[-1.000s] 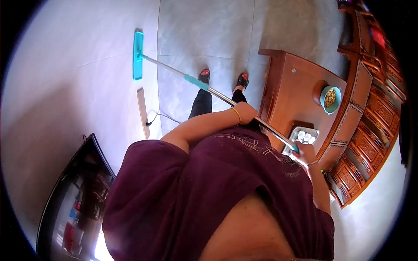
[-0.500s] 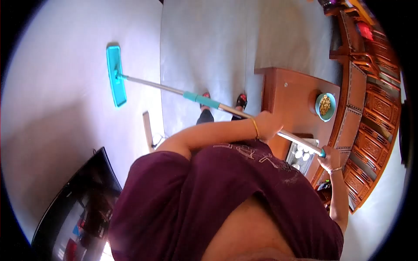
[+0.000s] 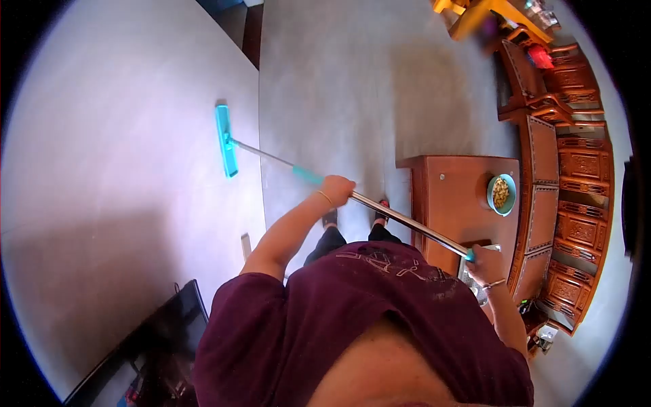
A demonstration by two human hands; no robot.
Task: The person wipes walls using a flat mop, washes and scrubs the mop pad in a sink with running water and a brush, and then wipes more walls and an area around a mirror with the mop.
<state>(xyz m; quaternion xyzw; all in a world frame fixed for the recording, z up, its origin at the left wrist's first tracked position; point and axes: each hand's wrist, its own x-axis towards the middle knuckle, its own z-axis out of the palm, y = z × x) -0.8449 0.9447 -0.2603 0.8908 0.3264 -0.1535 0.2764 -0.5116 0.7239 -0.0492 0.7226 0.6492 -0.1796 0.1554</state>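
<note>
A flat mop with a turquoise head (image 3: pixel 227 141) and a metal pole (image 3: pixel 407 220) runs slantwise across the view. Its head is at the pale wall (image 3: pixel 135 102) on the left; whether it touches the wall I cannot tell. My left hand (image 3: pixel 338 191), a yellow bangle at the wrist, is closed around the pole just behind the turquoise sleeve (image 3: pixel 307 176). At the pole's turquoise end cap (image 3: pixel 470 255), my right hand (image 3: pixel 487 264) grips it, near the brown table (image 3: pixel 468 190).
On the table sit a turquoise bowl (image 3: pixel 501 195) of small tan pieces and a tray (image 3: pixel 498 248), partly hidden. Carved wooden seats (image 3: pixel 542 163) line the right side. A black screen (image 3: pixel 169 325) stands at lower left, and a yellow stool (image 3: pixel 495 17) at upper right.
My left hand has moved along the pole towards the mop head, and its arm is stretched out further. The mop head appears lower and further right. The whole view has shifted too.
</note>
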